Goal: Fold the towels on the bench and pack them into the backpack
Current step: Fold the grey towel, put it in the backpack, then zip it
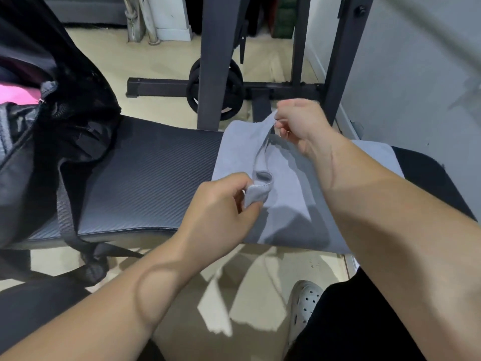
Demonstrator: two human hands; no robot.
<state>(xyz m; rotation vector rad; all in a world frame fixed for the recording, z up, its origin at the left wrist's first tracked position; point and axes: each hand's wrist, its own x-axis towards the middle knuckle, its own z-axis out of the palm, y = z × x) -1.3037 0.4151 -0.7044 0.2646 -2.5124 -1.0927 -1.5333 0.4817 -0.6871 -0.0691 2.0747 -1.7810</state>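
A grey towel [289, 194] lies across the right part of the black padded bench [145, 183]. My left hand [223, 201] pinches its near corner, lifted a little off the bench. My right hand [302, 123] pinches the far corner and holds it raised, so an edge of the towel stretches between my two hands. The black backpack [52, 121] stands open on the bench's left end, with pink cloth [15, 93] showing inside it.
A dark metal rack frame [213, 61] with a weight plate [216, 89] stands behind the bench. A grey wall [416, 74] is at the right. The backpack's straps [78, 241] hang over the bench's front edge. My shoe [304, 306] is on the beige floor.
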